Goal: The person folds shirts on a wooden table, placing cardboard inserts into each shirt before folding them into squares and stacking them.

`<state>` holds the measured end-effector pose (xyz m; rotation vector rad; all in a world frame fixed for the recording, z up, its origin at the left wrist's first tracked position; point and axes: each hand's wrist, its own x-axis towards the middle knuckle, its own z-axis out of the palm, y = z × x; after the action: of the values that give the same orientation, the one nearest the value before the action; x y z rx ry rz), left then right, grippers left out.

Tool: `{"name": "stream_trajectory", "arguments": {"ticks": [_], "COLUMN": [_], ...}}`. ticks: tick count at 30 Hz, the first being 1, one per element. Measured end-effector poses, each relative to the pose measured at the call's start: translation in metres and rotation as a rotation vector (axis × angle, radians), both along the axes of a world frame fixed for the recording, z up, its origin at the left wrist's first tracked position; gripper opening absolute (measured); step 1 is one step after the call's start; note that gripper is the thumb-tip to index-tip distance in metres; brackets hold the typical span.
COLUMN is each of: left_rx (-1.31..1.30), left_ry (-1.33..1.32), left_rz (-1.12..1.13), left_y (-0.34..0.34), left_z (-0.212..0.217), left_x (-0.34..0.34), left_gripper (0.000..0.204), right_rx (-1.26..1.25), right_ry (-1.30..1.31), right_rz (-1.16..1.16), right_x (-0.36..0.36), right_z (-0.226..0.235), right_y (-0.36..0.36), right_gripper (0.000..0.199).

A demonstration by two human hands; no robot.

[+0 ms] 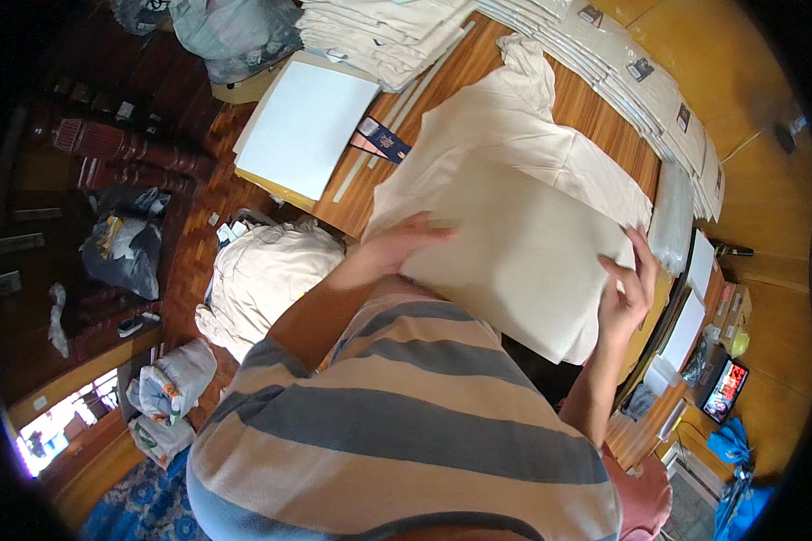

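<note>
A cream fabric garment [514, 234] lies spread on the wooden table [356, 212], folded into a flat rectangle at its near end. My left hand [404, 242] presses flat on the fold's left edge with fingers together. At the fold's right edge my right hand [630, 288] pinches the cloth. The garment's far part, with a sleeve or collar [525, 68], trails toward the back of the table.
A white flat board [309, 126] lies at the table's left end, a dark printed card [381, 142] beside it. Stacks of folded cream cloth [379, 32] and packed white bags [641, 86] line the far edge. A heap of cream fabric [262, 275] sits on the floor at left.
</note>
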<state>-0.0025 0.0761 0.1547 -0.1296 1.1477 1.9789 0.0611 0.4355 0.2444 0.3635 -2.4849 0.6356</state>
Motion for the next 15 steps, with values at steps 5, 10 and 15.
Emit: {"name": "stream_trajectory", "arguments": {"ticks": [5, 10, 15], "left_rx": [-0.084, -0.52, -1.318], "left_ry": [0.43, 0.738, 1.709], "left_rz": [-0.154, -0.472, -0.172], "left_y": [0.149, 0.199, 0.073], "left_z": [-0.046, -0.053, -0.128], "left_x": [0.003, -0.023, -0.122], "left_gripper": [0.041, 0.039, 0.057], "right_rx": [-1.56, -1.365, -1.48], "right_ry": [-0.431, -0.757, -0.75], "right_rz": [-0.365, -0.422, -0.658], "right_x": [0.086, 0.124, 0.13], "right_z": [-0.077, -0.176, -0.213], "right_y": [0.125, 0.165, 0.212], "right_gripper": [0.028, 0.044, 0.045]}}
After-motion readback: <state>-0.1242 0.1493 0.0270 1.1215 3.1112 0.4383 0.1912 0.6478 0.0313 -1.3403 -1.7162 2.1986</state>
